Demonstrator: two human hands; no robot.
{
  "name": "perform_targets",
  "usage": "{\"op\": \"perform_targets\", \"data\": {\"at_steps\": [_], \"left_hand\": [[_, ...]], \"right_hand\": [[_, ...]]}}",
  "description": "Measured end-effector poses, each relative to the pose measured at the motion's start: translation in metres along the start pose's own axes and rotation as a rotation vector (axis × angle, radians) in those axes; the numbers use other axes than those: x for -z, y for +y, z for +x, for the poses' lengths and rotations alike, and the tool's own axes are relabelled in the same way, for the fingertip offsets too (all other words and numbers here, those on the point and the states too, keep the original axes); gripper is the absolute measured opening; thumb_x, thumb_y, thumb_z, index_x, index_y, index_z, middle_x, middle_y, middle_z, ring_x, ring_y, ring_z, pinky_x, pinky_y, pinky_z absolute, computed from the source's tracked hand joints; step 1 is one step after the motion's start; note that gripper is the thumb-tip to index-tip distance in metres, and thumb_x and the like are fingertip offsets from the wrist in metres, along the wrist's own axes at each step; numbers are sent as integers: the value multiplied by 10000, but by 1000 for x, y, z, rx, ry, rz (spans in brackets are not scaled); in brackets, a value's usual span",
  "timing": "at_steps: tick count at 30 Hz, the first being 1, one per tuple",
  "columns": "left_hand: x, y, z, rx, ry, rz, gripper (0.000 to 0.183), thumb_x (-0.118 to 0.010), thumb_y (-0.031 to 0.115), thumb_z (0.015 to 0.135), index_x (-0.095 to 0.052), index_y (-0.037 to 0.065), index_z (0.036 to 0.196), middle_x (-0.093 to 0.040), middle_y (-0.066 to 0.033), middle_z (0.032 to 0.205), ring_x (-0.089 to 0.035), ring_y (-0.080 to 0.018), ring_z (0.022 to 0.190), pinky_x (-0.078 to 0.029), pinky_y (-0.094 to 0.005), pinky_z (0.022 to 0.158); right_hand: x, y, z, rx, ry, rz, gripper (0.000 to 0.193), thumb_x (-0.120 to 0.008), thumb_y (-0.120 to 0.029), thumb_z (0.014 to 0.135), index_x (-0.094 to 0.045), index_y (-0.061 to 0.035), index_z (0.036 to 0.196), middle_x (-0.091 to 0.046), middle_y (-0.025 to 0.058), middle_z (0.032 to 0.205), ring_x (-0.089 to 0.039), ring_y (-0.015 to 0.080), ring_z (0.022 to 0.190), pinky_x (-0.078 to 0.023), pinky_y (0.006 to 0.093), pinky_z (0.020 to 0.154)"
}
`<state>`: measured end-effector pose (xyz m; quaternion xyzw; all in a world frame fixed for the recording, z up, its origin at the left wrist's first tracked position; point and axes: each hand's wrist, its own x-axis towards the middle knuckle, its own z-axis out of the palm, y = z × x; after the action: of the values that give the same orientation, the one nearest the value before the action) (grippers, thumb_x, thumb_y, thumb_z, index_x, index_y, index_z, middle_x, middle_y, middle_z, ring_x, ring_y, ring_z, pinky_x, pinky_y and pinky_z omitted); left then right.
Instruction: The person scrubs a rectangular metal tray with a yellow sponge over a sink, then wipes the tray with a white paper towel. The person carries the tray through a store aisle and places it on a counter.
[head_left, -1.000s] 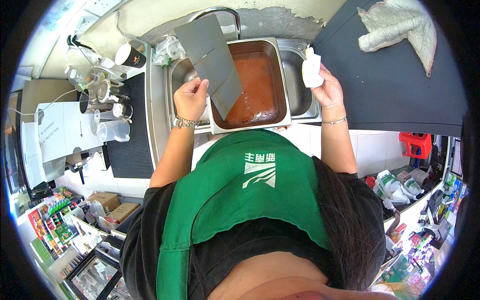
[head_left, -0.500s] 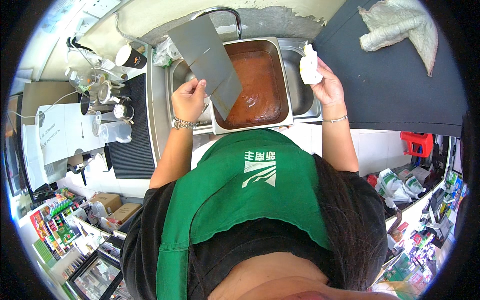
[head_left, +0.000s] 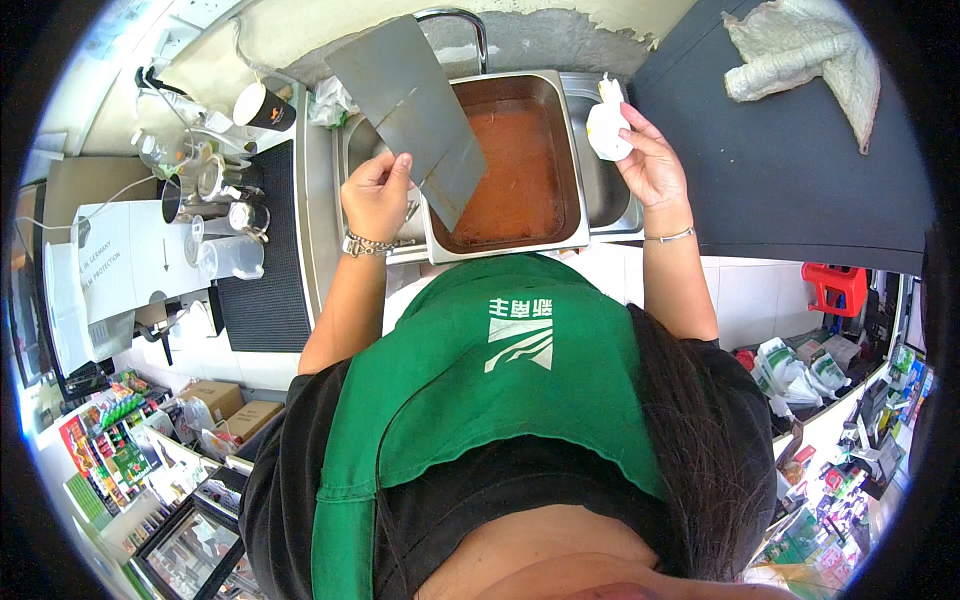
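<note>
Head view: sheet (head_left: 408,105) pinched in left fingers (head_left: 372,170), wad (head_left: 605,132) in right fingers (head_left: 645,142), pan (head_left: 571,150) part-hidden

The pan (head_left: 510,250) sits on the sink (head_left: 607,200), with liquid (head_left: 515,165) inside. The faucet (head_left: 484,45) stands behind it. The panel (head_left: 420,130) overlaps the pan's left side. Right of the sink lies the desk (head_left: 770,185), carrying the cloth (head_left: 800,58); left lies the mat (head_left: 262,312).

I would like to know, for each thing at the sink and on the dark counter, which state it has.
Left hand: gripping
Grey panel: held raised, slanted, streaked
Right hand: gripping
White item: held up; exact kind unclear
Metal pan: uncovered, reddish-brown inside
Sink: partly covered
Faucet: flow cannot be told
Plastic bag: crumpled
Cloth: rumpled
</note>
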<state>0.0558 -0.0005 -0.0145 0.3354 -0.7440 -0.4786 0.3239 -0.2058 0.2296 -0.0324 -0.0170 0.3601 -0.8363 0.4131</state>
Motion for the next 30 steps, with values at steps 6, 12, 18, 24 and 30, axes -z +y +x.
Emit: {"op": "perform_targets", "data": {"at_steps": [6,12,18,24,30], "left_hand": [[0,1,-3,-18,21,52,157,-663,129,823,-659,-28,836,-610,-10,662,-563,-59,563,-456,-194,513],[-9,-14,-1,-16,-62,162,166,-664,141,819,-652,-24,801,-602,-11,628,-551,-50,545,-440,-198,497],[-34,-39,6,-6,-60,192,209,-646,162,784,-570,5,670,-527,-123,546,-505,-181,454,-412,-296,476],[-47,-39,7,-116,-100,309,197,-647,167,774,-576,14,671,-539,-128,550,-491,-198,447,-409,-303,471],[-54,-38,3,-5,-124,162,193,-654,165,779,-587,11,684,-543,-88,534,-485,-130,461,-408,-284,478]], "right_hand": [[0,0,-6,-3,2,-24,376,-505,94,820,-466,50,1192,-528,192,1171,-547,277,1076,-462,381,949],[4,1,-7,-9,6,-10,389,-512,85,819,-441,56,1201,-531,196,1161,-557,278,1062,-471,379,938],[8,2,-11,-10,8,2,387,-516,83,817,-442,59,1196,-534,200,1155,-558,281,1060,-471,379,937],[14,1,-18,-13,25,39,364,-508,112,789,-499,65,1150,-554,212,1115,-573,298,1025,-484,385,912],[-1,17,-19,149,128,-145,388,-541,125,764,-511,78,1149,-568,188,1096,-589,252,961,-502,332,833]]}}
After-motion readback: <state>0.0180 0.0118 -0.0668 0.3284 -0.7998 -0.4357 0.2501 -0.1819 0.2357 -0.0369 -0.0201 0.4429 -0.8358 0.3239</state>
